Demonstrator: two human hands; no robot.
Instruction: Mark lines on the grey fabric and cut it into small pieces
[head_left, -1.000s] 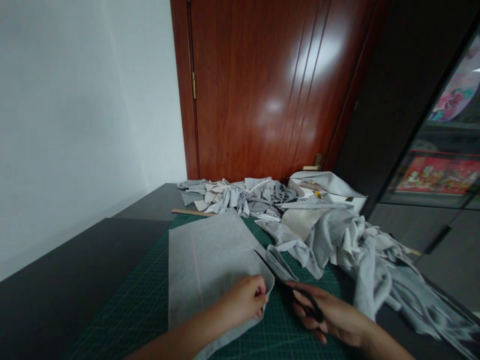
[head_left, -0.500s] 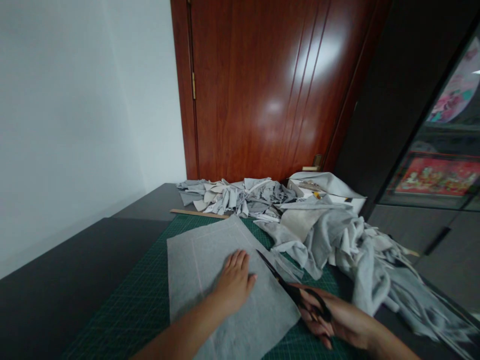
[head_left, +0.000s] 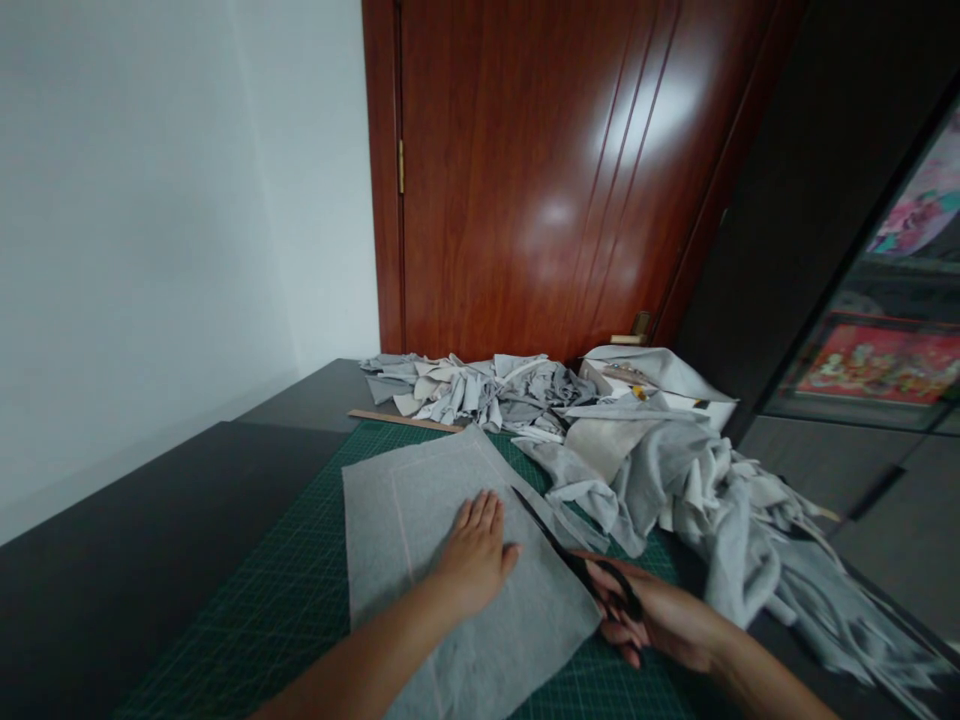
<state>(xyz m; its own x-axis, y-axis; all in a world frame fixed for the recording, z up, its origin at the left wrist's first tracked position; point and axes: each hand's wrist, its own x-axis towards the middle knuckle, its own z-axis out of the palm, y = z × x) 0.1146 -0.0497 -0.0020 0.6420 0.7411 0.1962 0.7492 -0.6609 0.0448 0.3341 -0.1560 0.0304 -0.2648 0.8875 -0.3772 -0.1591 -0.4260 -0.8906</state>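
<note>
A grey felt sheet (head_left: 420, 510) with faint pink drawn lines lies flat on the green cutting mat (head_left: 292, 590). My left hand (head_left: 474, 550) rests palm down on the sheet, fingers stretched out. My right hand (head_left: 651, 615) grips the handles of black scissors (head_left: 570, 560), whose blades run along the sheet's right edge, pointing away from me.
A heap of grey fabric offcuts (head_left: 675, 480) spreads over the right side of the dark table (head_left: 150, 510); more scraps (head_left: 465, 385) lie at the far end. A wooden ruler (head_left: 401, 420) lies beyond the mat. Behind stand a red-brown door (head_left: 540, 170) and a dark cabinet (head_left: 825, 250).
My left hand let go of the sheet's near corner and flattened on it, spreading the sheet out. The scissors stayed at the right edge; the view shifted slightly.
</note>
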